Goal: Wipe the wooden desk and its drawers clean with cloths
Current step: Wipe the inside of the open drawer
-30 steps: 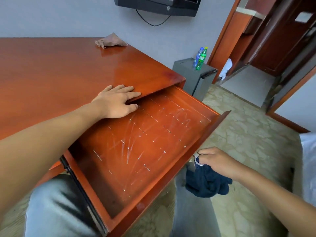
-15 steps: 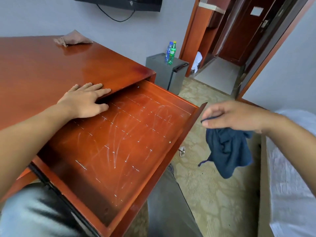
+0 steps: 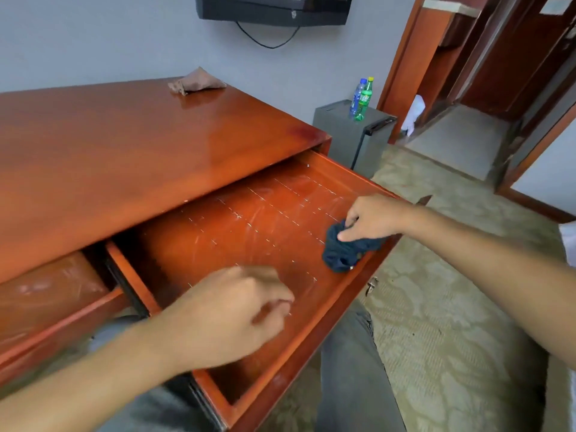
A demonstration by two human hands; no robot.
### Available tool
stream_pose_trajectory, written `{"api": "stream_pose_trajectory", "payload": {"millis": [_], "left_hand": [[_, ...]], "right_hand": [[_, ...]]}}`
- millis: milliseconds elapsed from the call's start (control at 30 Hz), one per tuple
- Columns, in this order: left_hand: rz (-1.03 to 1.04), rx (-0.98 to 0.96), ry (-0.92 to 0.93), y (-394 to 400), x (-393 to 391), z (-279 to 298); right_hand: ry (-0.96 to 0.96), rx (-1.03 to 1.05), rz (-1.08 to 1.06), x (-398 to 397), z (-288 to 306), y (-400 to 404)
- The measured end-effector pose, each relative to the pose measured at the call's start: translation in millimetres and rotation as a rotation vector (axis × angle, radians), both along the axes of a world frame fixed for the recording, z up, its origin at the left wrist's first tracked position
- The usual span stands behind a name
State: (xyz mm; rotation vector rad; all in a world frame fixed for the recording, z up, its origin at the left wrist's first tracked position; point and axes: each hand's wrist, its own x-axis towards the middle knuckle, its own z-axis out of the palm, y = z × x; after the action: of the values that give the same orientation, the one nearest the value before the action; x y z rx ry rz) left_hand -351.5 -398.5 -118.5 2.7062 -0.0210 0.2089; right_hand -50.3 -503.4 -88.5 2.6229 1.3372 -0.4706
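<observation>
The glossy red-brown wooden desk (image 3: 124, 145) fills the left. Its right drawer (image 3: 224, 238) is pulled wide out, its floor scratched and streaked white. My right hand (image 3: 371, 218) grips a bunched dark blue cloth (image 3: 346, 251) and holds it down on the drawer floor near the front right corner. My left hand (image 3: 230, 310) hovers over the near part of the drawer with fingers loosely curled, holding nothing; it is blurred. A second drawer (image 3: 46, 294) at the left stands partly out. A brown cloth (image 3: 196, 81) lies on the desk's far edge.
A small grey cabinet (image 3: 349, 132) with two bottles (image 3: 361, 98) stands right of the desk. A wall-mounted TV (image 3: 274, 7) hangs above. Patterned carpet (image 3: 442, 307) covers the floor to the right, and a doorway (image 3: 486, 88) opens at the back right. My grey-trousered legs (image 3: 352, 369) sit under the drawer.
My right hand brought the blue cloth from beside the drawer front down onto the drawer floor. My left hand left the desk edge and moved nearer, over the drawer.
</observation>
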Motion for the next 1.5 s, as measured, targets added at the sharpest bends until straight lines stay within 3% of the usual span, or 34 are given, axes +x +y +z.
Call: {"api": "stream_pose_trajectory", "payload": {"millis": [67,133,333,433,533,600,667,800,933,1033,1100,1200,1267,1367,1500], "left_hand": [[-0.035,-0.002,-0.01,-32,-18,-7],[0.009,-0.017,-0.015,-46,-28,-17],[0.135,-0.161,-0.095,-62,-35,-23],[0.124,-0.336,-0.071,-53,-37,-50],[-0.012,-0.231,-0.02,-41,-31,-53],[0.031,-0.224,-0.019,-32,-38,-43],[0.061,-0.061,-0.171,-19,-50,-43],[0.258,0.158,-0.254,12,-44,-58],[0.346,0.131,-0.143,31,-31,-53],[0.367,0.152,-0.016,33,-25,-55],[0.377,0.2,0.026,30,-28,-58],[0.382,0.246,0.024,27,-28,-61],[0.404,0.252,0.021,28,-27,-62],[0.44,0.229,0.007,30,-28,-63],[0.49,0.151,-0.025,26,-26,-61]], "right_hand": [[-0.067,-0.167,0.018,-13,-22,-8],[-0.161,-0.204,0.022,-20,-31,-15],[-0.239,-0.161,0.042,-18,-37,-1],[-0.234,-0.043,0.032,2,-26,7],[-0.342,0.096,-0.101,39,-16,13],[-0.361,0.037,-0.168,61,-22,14],[-0.333,-0.057,-0.194,75,-40,10],[-0.273,-0.037,-0.026,49,-43,9],[0.007,0.068,0.173,-19,-44,-2],[0.158,0.062,0.157,-25,-44,-4],[0.063,0.054,0.076,12,-44,1],[-0.261,-0.031,-0.084,72,-45,4],[-0.323,-0.101,-0.127,86,-52,6],[-0.338,-0.196,0.055,51,-53,14],[-0.202,-0.192,0.492,-43,-43,6]]}}
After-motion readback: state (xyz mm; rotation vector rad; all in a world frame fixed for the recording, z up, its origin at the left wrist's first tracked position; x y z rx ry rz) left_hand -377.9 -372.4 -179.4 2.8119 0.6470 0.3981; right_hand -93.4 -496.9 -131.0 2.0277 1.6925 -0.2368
